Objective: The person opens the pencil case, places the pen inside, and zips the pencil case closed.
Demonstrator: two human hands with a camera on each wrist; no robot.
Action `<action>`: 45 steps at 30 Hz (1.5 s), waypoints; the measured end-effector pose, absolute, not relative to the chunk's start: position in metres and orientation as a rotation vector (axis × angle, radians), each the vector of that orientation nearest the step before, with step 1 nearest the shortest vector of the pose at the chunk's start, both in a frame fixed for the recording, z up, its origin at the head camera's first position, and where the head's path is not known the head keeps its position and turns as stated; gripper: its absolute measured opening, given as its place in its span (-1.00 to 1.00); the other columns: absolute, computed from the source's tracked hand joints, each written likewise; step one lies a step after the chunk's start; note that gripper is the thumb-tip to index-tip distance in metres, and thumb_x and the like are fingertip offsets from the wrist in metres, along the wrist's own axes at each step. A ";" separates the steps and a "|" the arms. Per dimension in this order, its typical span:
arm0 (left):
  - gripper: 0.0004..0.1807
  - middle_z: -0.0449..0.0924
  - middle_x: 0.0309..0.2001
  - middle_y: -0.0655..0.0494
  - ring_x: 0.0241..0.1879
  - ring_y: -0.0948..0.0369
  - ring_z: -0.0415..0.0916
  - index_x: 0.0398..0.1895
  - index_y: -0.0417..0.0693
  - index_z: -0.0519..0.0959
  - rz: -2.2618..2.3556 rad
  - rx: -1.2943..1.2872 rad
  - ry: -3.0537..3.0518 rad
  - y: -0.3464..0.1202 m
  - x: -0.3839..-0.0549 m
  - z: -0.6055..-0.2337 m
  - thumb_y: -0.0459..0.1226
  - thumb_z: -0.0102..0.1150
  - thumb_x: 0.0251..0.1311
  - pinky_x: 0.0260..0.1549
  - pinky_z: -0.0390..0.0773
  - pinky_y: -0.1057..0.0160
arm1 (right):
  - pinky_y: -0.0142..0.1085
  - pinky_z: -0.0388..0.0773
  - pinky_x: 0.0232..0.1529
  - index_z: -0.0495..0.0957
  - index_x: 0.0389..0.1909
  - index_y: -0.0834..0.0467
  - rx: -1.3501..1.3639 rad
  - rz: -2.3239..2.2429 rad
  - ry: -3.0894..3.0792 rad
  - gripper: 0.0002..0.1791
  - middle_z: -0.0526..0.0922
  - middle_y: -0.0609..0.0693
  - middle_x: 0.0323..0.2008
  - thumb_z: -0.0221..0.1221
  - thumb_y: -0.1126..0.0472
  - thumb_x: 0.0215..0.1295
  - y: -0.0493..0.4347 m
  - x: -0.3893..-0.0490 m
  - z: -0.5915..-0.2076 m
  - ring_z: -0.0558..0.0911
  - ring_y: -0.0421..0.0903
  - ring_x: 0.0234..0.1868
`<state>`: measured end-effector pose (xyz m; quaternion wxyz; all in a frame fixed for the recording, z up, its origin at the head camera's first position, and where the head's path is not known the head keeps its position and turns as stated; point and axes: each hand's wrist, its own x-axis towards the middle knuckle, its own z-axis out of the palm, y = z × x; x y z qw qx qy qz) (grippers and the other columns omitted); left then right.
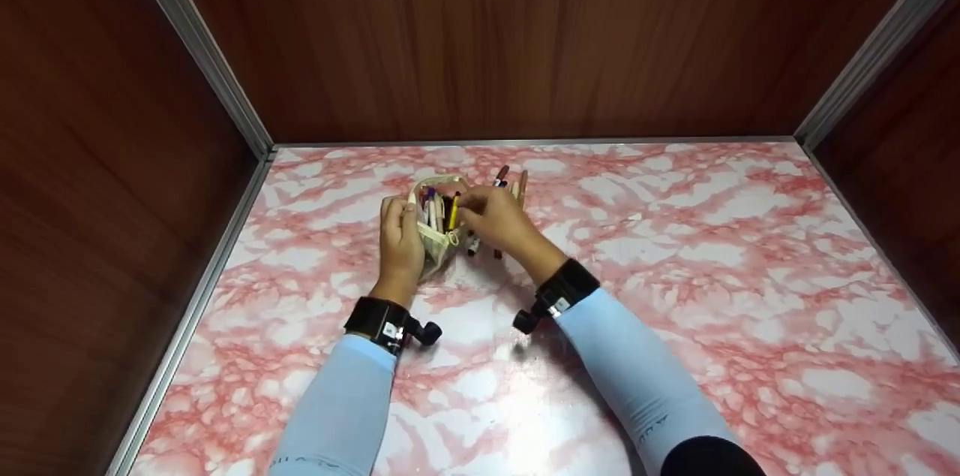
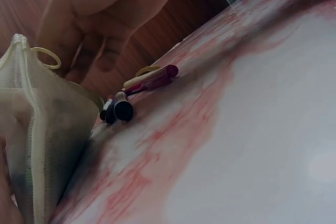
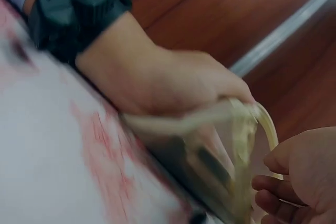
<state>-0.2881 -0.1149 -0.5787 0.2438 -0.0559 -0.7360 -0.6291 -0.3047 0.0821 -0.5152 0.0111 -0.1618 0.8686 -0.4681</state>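
Head view: cream mesh pouch (image 1: 435, 249) on the pink-and-white marbled table (image 1: 750, 296), a little left of centre, mouth open upward. White pens (image 1: 433, 216) stand inside it, with a yellow pen (image 1: 453, 213) at the right of the mouth. Left hand (image 1: 401, 239) grips the left wall, thumb at the rim. Right hand (image 1: 496, 218) is at the right rim, thumb and forefinger bent toward each other just beside the yellow pen; cannot tell whether they pinch pen or rim. Loose pens (image 1: 523, 189) lie on the table right of the pouch, partly hidden by the right hand. Both forearms wear light blue sleeves (image 1: 341, 401) and black wrist straps (image 1: 570, 282).

Left wrist view: pouch fills the left edge, a pale ring (image 2: 47, 56) at its upper corner. Right hand is above and behind it, fingers bent downward; fingertips partly concealed. On the table, a magenta-ended pen (image 2: 165, 75) and a black-ended pen (image 2: 123, 107) lie near the pouch. Only a sliver of the left hand shows.

Right wrist view: blurred. Left hand is behind the pouch, gripping near the rim. Right hand, lower right, has curled fingers beside the rim; contact unclear.
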 end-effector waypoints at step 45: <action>-0.78 0.46 0.11 -0.13 0.17 0.09 0.46 -0.18 -0.31 0.55 -1.724 -0.129 -1.972 -0.111 -0.286 -0.579 -0.35 0.01 0.68 0.27 0.45 0.25 | 0.05 0.65 0.15 0.79 -0.04 0.24 -0.462 -0.810 2.978 -0.76 0.66 0.20 -0.06 0.30 0.13 0.67 0.186 -0.319 -0.536 0.63 0.12 -0.07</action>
